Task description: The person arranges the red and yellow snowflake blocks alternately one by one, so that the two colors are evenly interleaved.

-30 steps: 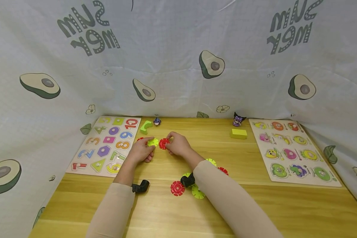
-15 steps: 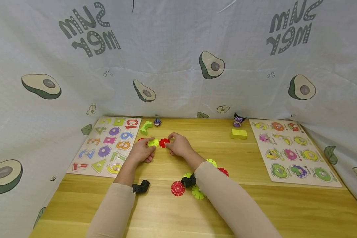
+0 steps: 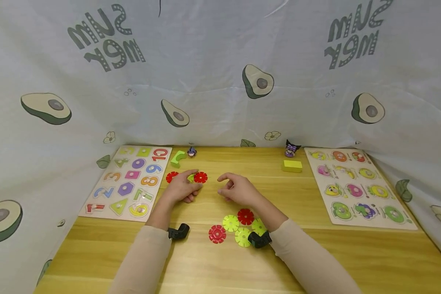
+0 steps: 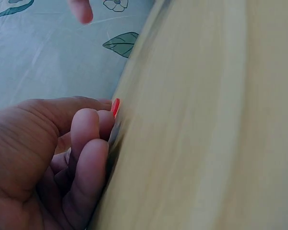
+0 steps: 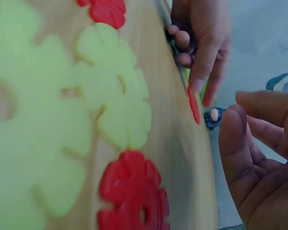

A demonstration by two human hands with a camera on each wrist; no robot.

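My left hand (image 3: 181,188) lies over a short row of toy snowflake discs. Its thumb and index finger pinch the edges of the red snowflake disc (image 3: 200,177) at the row's right end. Beneath these fingers a yellow-green disc (image 3: 191,179) shows in part. Another red disc (image 3: 171,177) forms the left end. In the left wrist view only a red sliver (image 4: 115,107) of a disc peeks past the fingertips. To the right, my right hand (image 3: 239,190) hovers apart from the row, thumb and index separated and holding nothing, as the right wrist view confirms.
Several loose discs, including a red one (image 3: 217,234) and a yellow-green one (image 3: 230,223), lie near the right wrist. A number puzzle board (image 3: 126,181) is left, a fruit puzzle board (image 3: 358,188) right. Behind stand a green arch block (image 3: 178,158), yellow block (image 3: 292,165) and figurines.
My right hand has let go of the red disc and drawn back to the right. My left thumb and index have shifted rightward from the yellow-green disc to the red one.
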